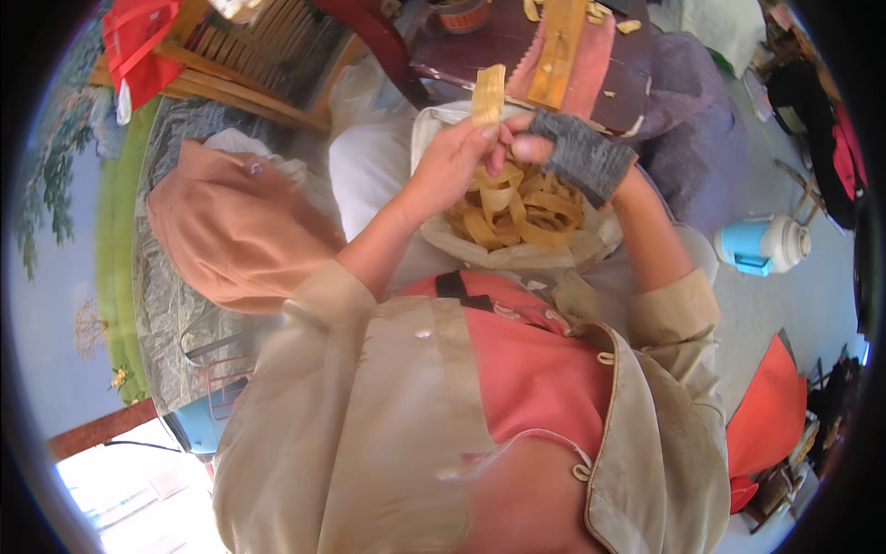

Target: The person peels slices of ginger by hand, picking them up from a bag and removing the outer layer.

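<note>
My left hand (460,156), bare, pinches a flat straw-coloured strip (489,90) whose end stands up above the fingers. My right hand (540,142) wears a grey fingerless knit glove (585,156). Its curled fingers meet the left fingertips below the strip's upright end; whether they grip the strip is hidden. Under both hands, between my knees, sits an open white bag (453,253). Loose coils of the same kind of strip (512,218) lie inside it.
Beyond the bag stands a dark red wooden seat (457,66) bearing a wooden board (554,52), a pink cloth (599,62) and an orange basket (462,17). A blue-and-white thermos flask (761,244) is at right. Brown cloth (232,228) lies on the left.
</note>
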The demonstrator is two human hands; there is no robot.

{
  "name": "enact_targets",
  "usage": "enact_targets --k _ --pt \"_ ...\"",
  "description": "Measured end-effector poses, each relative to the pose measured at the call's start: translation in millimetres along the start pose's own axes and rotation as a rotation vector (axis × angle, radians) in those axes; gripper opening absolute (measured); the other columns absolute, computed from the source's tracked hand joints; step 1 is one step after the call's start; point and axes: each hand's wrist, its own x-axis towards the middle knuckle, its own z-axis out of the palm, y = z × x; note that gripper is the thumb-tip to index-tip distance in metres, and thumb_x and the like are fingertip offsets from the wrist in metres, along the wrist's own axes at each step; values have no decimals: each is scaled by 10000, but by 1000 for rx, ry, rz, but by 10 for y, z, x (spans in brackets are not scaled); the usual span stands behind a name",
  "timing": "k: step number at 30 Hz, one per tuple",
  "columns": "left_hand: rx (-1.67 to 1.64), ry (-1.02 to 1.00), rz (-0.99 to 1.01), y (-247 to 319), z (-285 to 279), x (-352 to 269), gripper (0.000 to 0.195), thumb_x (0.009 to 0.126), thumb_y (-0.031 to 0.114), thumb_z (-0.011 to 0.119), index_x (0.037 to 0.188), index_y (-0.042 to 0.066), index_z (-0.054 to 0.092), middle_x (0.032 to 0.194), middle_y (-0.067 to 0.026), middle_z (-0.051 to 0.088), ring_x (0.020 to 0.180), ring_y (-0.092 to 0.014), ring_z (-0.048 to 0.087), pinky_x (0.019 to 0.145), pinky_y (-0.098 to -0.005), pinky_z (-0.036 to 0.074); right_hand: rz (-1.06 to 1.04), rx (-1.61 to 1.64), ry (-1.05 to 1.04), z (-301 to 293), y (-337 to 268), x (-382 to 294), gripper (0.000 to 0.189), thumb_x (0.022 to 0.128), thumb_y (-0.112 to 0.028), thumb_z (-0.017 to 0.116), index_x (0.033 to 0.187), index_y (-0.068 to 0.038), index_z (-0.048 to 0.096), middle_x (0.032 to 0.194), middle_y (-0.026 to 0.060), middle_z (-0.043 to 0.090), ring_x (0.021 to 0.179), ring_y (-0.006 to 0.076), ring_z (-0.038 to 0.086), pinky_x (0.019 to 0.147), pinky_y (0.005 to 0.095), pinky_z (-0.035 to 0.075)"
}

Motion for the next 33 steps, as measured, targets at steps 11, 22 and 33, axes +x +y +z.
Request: enact_targets --k 11,22,33 --pt "1148 149 415 -193 278 148 166 808 133 547 942 34 548 781 -124 522 739 -310 517 652 -410 406 -77 -398 526 -74 472 74 222 821 -241 606 980 -87 620 818 50 613 781 116 556 745 255 444" --pt "34 210 -130 -401 170 250 159 880 203 533 860 63 607 739 3 527 683 -92 470 654 -221 403 11 -19 714 -89 105 -29 134 785 -172 610 832 -48 621 743 49 602 708 201 589 666 266 456" --pt "-1232 -462 -350 -150 -23 209 318 932 244 429 1120 3 515 875 -30 563 783 -130 512 724 -263 413 -548 -448 394 352 317 -40 160 838 -215 558 896 -71 601 793 84 584 740 221 559 684 319 443"
